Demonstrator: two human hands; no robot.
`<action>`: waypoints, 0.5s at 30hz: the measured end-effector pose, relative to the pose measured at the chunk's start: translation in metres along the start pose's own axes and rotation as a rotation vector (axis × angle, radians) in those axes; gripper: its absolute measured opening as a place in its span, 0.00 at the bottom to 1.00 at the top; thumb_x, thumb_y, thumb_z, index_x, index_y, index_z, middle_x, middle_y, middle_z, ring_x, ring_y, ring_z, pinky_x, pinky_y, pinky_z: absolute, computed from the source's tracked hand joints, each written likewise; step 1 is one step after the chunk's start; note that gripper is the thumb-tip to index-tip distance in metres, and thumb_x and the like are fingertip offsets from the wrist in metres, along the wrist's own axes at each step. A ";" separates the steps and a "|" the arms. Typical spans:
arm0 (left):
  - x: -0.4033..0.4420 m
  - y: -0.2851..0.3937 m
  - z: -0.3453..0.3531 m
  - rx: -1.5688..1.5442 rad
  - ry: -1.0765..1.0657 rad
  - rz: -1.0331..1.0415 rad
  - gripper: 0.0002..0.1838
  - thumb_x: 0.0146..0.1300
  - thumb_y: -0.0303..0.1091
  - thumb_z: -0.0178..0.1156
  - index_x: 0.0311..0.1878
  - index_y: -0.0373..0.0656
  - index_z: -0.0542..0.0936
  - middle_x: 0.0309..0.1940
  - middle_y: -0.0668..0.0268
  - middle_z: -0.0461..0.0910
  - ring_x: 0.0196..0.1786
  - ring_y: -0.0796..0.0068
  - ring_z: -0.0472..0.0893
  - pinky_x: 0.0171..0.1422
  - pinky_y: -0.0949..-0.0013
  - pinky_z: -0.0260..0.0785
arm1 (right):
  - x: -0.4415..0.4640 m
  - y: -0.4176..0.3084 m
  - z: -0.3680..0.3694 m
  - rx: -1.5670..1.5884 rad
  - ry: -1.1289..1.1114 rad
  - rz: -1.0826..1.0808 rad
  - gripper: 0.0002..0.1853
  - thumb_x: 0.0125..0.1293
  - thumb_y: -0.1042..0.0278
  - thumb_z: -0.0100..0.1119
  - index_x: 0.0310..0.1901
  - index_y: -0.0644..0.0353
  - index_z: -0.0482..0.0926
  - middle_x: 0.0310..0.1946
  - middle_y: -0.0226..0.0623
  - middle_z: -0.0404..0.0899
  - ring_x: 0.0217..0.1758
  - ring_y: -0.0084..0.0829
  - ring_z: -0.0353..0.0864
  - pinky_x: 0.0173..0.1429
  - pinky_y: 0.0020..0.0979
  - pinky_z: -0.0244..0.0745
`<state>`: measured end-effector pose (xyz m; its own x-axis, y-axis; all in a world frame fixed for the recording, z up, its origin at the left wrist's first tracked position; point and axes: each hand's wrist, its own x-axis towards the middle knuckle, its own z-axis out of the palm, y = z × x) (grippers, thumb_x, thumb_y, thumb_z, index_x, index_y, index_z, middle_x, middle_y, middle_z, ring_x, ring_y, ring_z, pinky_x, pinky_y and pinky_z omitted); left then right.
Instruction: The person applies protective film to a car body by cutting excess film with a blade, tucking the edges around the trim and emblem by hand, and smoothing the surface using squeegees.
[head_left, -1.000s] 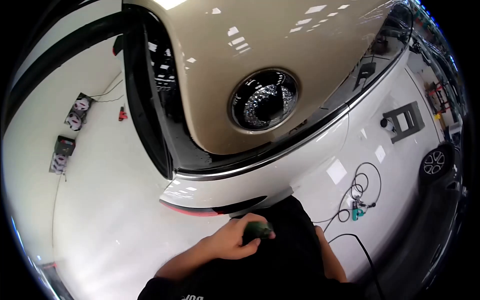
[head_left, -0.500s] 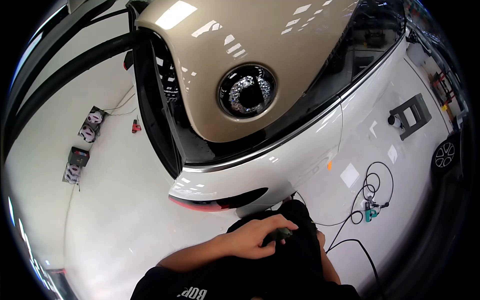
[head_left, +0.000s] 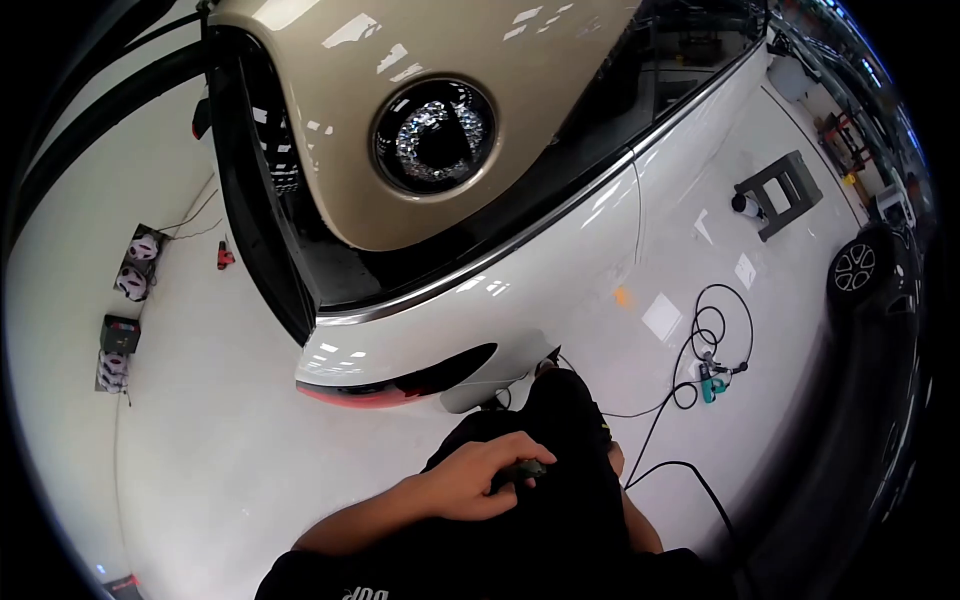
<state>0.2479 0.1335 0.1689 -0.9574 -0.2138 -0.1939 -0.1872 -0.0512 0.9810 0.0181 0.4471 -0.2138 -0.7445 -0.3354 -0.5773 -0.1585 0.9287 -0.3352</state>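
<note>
My left hand is in front of my black-clothed lap, its fingers curled around a small dark greenish object whose kind I cannot make out. Only a part of my right hand shows, beside my leg; its fingers are hidden. Ahead of me is a white car with a beige roof, and a round glittering black emblem is set in the beige. A red and black lamp on the car's corner lies just beyond my left hand. Both hands are apart from the car.
On the white floor to the right lie a looped black cable and a green power tool. A grey step stool stands farther off, near a dark car's wheel. A red tool and several pale round items are at left.
My view has shifted, so the car, floor items and my hands all appear farther left and mostly higher. My left hand keeps its hold on the small dark object.
</note>
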 end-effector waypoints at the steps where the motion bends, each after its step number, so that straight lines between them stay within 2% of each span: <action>1: 0.000 0.000 0.001 -0.006 0.012 0.002 0.29 0.57 0.20 0.56 0.65 0.47 0.75 0.51 0.61 0.78 0.50 0.65 0.88 0.52 0.65 0.80 | 0.001 0.000 0.000 0.010 -0.006 0.006 0.22 0.66 0.47 0.61 0.44 0.60 0.89 0.42 0.53 0.89 0.49 0.56 0.89 0.50 0.52 0.82; 3: -0.001 -0.003 0.002 0.027 0.019 0.015 0.28 0.57 0.19 0.56 0.64 0.46 0.76 0.51 0.61 0.78 0.50 0.65 0.88 0.53 0.64 0.80 | 0.005 0.003 -0.002 -0.010 -0.035 0.026 0.22 0.66 0.48 0.61 0.44 0.60 0.89 0.42 0.53 0.90 0.49 0.56 0.89 0.50 0.52 0.82; 5: 0.001 0.002 0.003 0.037 0.015 -0.015 0.28 0.57 0.19 0.57 0.63 0.45 0.76 0.51 0.61 0.78 0.50 0.64 0.88 0.55 0.63 0.80 | 0.016 0.005 -0.003 -0.184 -0.102 0.069 0.21 0.67 0.49 0.59 0.44 0.59 0.90 0.42 0.52 0.90 0.50 0.54 0.89 0.51 0.52 0.82; 9: 0.016 0.003 0.007 0.046 0.064 0.044 0.27 0.56 0.16 0.56 0.62 0.40 0.76 0.52 0.60 0.79 0.58 0.65 0.85 0.63 0.67 0.76 | 0.029 -0.006 -0.024 -0.302 -0.103 -0.001 0.20 0.68 0.51 0.56 0.43 0.58 0.90 0.43 0.50 0.90 0.51 0.52 0.89 0.52 0.50 0.83; 12: 0.033 0.008 0.004 0.011 0.165 0.051 0.27 0.56 0.15 0.56 0.61 0.39 0.74 0.50 0.60 0.81 0.57 0.65 0.85 0.65 0.65 0.75 | 0.041 0.017 -0.038 -0.172 0.060 -0.368 0.10 0.66 0.60 0.60 0.42 0.57 0.82 0.40 0.42 0.82 0.49 0.48 0.84 0.46 0.49 0.80; 13: 0.042 0.006 0.005 -0.014 0.234 0.145 0.26 0.57 0.14 0.55 0.60 0.39 0.73 0.49 0.60 0.81 0.54 0.67 0.85 0.64 0.64 0.75 | 0.035 0.006 -0.053 -0.185 0.177 -0.451 0.09 0.65 0.62 0.62 0.41 0.57 0.79 0.39 0.41 0.78 0.47 0.48 0.82 0.45 0.49 0.80; 14: 0.049 0.004 0.003 -0.032 0.244 0.124 0.25 0.58 0.14 0.55 0.60 0.39 0.72 0.49 0.60 0.81 0.53 0.67 0.84 0.63 0.64 0.75 | 0.023 -0.017 -0.075 -0.194 0.295 -0.525 0.10 0.63 0.65 0.65 0.40 0.57 0.75 0.38 0.41 0.75 0.46 0.49 0.79 0.43 0.49 0.79; 15: 0.057 0.003 0.001 -0.048 0.251 0.101 0.23 0.60 0.14 0.55 0.59 0.40 0.72 0.49 0.59 0.80 0.52 0.68 0.84 0.61 0.65 0.75 | 0.020 -0.030 -0.094 -0.167 0.283 -0.567 0.12 0.61 0.67 0.67 0.39 0.58 0.72 0.39 0.42 0.74 0.45 0.50 0.78 0.43 0.49 0.78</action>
<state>0.1923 0.1216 0.1605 -0.8851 -0.4551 -0.0973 -0.0773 -0.0622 0.9951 -0.0531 0.4273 -0.1454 -0.6541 -0.7469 -0.1193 -0.6584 0.6399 -0.3963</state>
